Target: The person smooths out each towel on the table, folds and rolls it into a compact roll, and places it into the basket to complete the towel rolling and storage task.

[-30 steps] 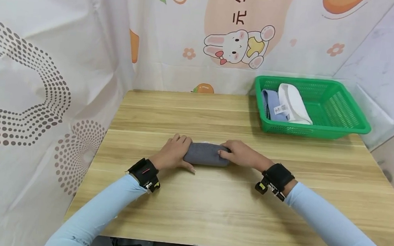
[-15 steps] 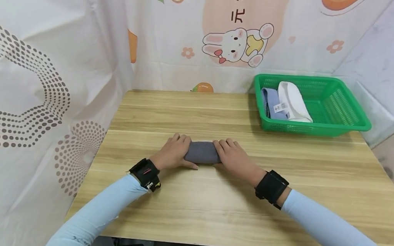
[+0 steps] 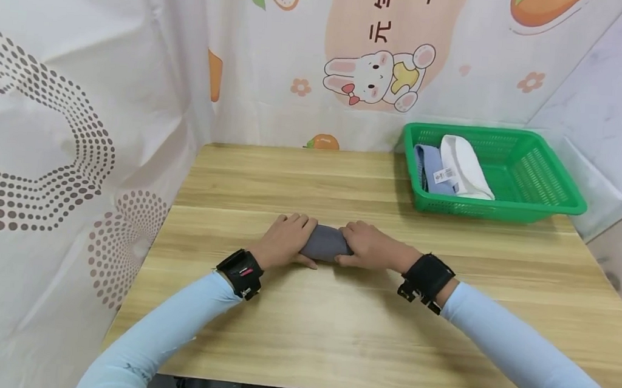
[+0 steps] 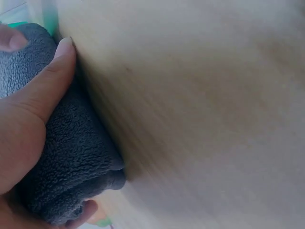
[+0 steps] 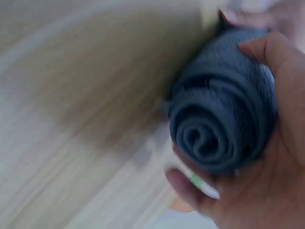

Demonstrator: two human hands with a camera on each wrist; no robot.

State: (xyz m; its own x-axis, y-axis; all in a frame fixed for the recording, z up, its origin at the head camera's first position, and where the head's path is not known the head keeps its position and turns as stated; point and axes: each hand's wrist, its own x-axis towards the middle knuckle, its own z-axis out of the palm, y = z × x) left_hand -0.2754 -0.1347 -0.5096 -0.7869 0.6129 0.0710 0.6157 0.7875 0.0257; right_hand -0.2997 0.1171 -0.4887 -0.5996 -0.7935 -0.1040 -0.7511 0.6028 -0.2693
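A dark grey towel (image 3: pixel 326 244), rolled into a short cylinder, lies across the middle of the wooden table (image 3: pixel 311 328). At its left end my left hand (image 3: pixel 283 240) grips it, the thumb along the near side and the fingers over the far side. My right hand (image 3: pixel 372 247) holds the other end in the same way. In the right wrist view the end of the rolled towel (image 5: pixel 205 138) shows a spiral of layers, with thumb and fingers curled around it. The left wrist view shows the towel's fluffy side (image 4: pixel 71 148) under my left thumb.
A green plastic basket (image 3: pixel 501 210) stands at the back right of the table. Inside it, to the left, are a folded blue cloth (image 3: pixel 435 167) and a folded white cloth (image 3: pixel 465 169). A printed curtain (image 3: pixel 262 111) hangs behind the table's back edge.
My right hand first pinched the towel's right end, then spread over it, and now grips it. My left hand has shifted slightly right along with the towel's left end.
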